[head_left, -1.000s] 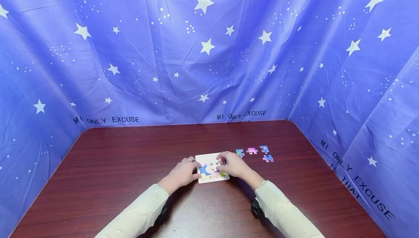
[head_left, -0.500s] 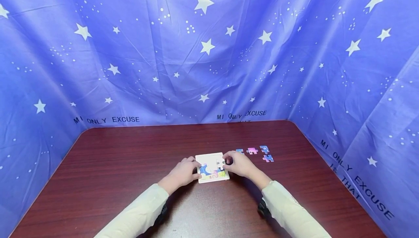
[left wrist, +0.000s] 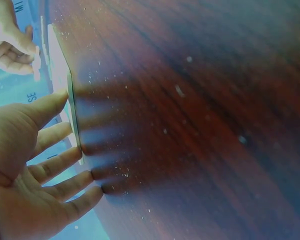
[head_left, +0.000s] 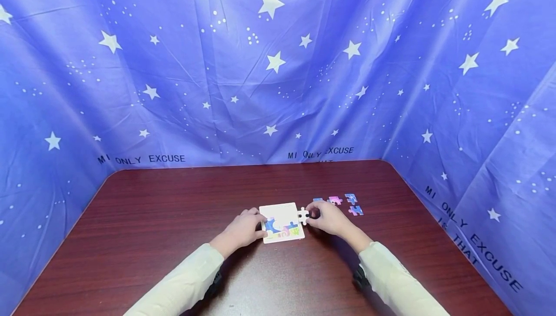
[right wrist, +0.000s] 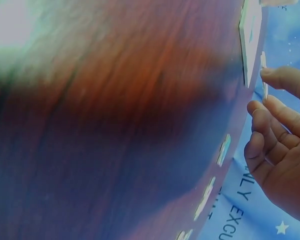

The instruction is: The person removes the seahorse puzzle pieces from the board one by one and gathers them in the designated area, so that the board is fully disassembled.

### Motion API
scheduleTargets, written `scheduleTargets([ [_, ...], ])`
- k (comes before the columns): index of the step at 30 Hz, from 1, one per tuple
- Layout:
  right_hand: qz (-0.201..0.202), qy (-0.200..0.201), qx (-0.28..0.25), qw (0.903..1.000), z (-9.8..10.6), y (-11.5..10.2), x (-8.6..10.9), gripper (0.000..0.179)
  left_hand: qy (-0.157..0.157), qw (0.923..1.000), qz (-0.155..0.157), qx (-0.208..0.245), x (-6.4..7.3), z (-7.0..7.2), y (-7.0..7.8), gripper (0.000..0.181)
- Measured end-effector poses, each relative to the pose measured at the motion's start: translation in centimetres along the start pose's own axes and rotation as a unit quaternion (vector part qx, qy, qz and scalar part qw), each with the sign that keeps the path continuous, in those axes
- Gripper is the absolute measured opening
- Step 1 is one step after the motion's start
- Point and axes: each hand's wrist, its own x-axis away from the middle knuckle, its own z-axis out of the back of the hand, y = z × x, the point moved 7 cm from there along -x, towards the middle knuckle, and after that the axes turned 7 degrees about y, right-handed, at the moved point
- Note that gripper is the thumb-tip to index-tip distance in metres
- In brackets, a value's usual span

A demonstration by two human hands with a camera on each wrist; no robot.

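Observation:
On the table lies a flat jigsaw puzzle board (head_left: 282,210) with a white frame. Colourful blue, pink and yellow-green pieces fill its near part, while its far part shows white. My left hand (head_left: 243,227) rests at the board's left edge, its thumb and extended fingers touching the rim in the left wrist view. Just off the board's right side, my right hand (head_left: 328,219) pinches a puzzle piece (head_left: 303,216) between thumb and forefinger, white face showing. That piece (right wrist: 264,82) appears edge-on in the right wrist view, raised above the table, with the other fingers loosely curled.
Beyond the right hand lie several loose puzzle pieces, among them a pink one (head_left: 335,200), a blue one (head_left: 351,199) and a blue-and-pink one (head_left: 356,210). Another blue piece (head_left: 318,199) is partly hidden by the hand. A starry blue curtain (head_left: 243,79) surrounds the table (head_left: 173,210).
My right hand has moved right with the pinched puzzle piece, from over the board to just beyond its right edge. The left hand and the board have stayed put.

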Motion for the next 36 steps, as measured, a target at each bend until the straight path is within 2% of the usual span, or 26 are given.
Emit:
scheduleTargets([
  [6, 0.035, 0.025, -0.019, 0.9989, 1.2, 0.2, 0.7, 0.023, 0.002, 1.0000, 0.000, 0.003, 0.0, 0.1, 0.0, 0.035],
  [15, -0.020, 0.009, 0.002, 0.9998, 1.7, 1.9, 1.0, 0.025, 0.005, 1.0000, -0.005, 0.001, 0.0, 0.1, 0.0, 0.035],
  [21, -0.030, 0.007, 0.003, 0.9995, 2.2, 2.5, 1.4, 0.025, 0.003, 1.0000, -0.003, -0.003, 0.0, 0.0, 0.0, 0.035],
  [36, -0.022, 0.020, -0.004, 0.9995, 3.2, 4.3, 2.0, 0.022, -0.003, 1.0000, 0.003, -0.003, 0.0, 0.0, 0.0, 0.035],
])
